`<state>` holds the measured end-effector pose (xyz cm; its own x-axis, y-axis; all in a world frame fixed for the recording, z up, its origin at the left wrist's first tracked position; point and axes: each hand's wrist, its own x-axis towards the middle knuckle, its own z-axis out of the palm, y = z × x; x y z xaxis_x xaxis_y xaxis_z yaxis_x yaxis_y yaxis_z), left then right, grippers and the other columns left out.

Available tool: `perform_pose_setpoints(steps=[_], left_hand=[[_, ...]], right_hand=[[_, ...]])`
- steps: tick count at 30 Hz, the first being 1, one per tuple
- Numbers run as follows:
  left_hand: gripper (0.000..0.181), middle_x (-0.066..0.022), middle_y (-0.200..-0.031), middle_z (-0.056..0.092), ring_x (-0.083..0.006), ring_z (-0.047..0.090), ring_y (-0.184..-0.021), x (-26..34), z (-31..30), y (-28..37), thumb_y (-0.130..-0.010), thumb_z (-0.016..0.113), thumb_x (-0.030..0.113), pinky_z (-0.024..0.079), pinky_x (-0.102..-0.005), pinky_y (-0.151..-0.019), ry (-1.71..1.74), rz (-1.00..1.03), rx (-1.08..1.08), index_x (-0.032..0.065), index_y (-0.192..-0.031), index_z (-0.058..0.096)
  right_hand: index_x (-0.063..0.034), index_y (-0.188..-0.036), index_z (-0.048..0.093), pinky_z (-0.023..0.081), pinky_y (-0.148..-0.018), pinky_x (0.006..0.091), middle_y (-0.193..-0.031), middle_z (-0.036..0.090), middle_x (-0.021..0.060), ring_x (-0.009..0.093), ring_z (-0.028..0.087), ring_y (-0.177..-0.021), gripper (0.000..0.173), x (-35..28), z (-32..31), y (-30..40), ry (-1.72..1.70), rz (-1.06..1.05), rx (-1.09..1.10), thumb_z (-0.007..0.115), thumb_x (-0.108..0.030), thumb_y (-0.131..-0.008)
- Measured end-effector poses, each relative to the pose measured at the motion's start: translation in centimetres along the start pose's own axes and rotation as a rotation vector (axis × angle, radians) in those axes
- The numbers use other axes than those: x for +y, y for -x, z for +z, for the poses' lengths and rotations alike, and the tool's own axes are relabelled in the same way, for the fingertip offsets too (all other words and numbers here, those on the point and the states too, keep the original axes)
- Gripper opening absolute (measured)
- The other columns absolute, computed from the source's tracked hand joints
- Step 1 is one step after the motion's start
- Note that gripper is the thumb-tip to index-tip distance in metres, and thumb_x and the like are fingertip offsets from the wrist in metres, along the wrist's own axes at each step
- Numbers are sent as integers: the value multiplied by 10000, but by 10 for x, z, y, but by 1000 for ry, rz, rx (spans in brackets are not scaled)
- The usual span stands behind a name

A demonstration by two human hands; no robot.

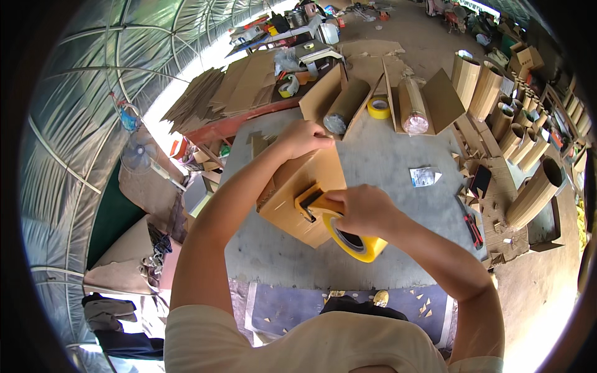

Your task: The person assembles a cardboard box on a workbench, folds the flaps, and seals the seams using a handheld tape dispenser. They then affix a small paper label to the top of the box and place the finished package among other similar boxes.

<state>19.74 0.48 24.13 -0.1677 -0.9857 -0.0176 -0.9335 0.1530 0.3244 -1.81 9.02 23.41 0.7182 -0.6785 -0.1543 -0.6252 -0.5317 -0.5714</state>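
Note:
A cardboard box (298,200) stands on the grey tabletop in front of me. My left hand (305,139) rests at its far top edge with the fingers bent; whether they pinch the cardboard or only press on it is hard to see. My right hand (366,210) is closed around an orange tape dispenser (310,200) that carries a large roll of yellow tape (368,249). The dispenser's head is at the box's side facing me. Behind the box, two open cardboard boxes hold a wrapped roll (347,105) and a second wrapped bundle (413,102).
A yellow tape roll (378,108) lies between the open boxes. A label sheet (425,176) and a red utility knife (473,231) lie to the right. Several tubes (534,193) stand beyond the right edge. Flat cardboard sheets (242,84) are stacked at the back left.

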Motion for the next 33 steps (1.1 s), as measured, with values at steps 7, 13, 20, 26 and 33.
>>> perform_pose_setpoints(steps=[7,13,20,26,33], left_hand=[[409,-171,-747,619,-281,598,-705,-16,-3,0,-729,575,417,434,-349,-642,20,32,37,19,-794,645],[542,-259,-955,588,-386,571,-896,-30,-3,-11,-785,456,477,446,-427,-772,-21,16,190,-32,-884,612],[485,-275,-918,590,-378,590,-843,-47,-63,65,-869,353,347,466,-440,-758,33,-486,-72,-67,-851,605],[481,-99,-701,632,-187,619,-584,-69,-74,47,-849,496,453,501,-309,-569,56,-35,346,-10,-795,613],[531,-102,-788,643,-163,644,-654,-22,-96,95,-776,610,489,542,-270,-553,1154,194,-453,-32,-877,604]], right_hand=[[-136,-945,663,505,-656,326,-826,637,84,249,621,-788,305,-60,-5,-24,510,-81,-124,594,-137,-648],[-238,-1061,607,502,-616,377,-877,644,52,248,623,-810,409,15,53,-5,472,31,-126,607,-208,-654],[-163,-1111,600,482,-656,318,-775,609,109,251,602,-702,526,-10,26,114,-60,142,718,683,-125,-593],[-44,-1170,557,452,-657,270,-819,567,111,177,525,-682,607,-82,46,79,-419,-154,1076,689,-1,-579],[-69,-1162,563,483,-585,285,-827,565,123,217,528,-645,623,-135,78,18,-91,-135,1278,715,-32,-558]])
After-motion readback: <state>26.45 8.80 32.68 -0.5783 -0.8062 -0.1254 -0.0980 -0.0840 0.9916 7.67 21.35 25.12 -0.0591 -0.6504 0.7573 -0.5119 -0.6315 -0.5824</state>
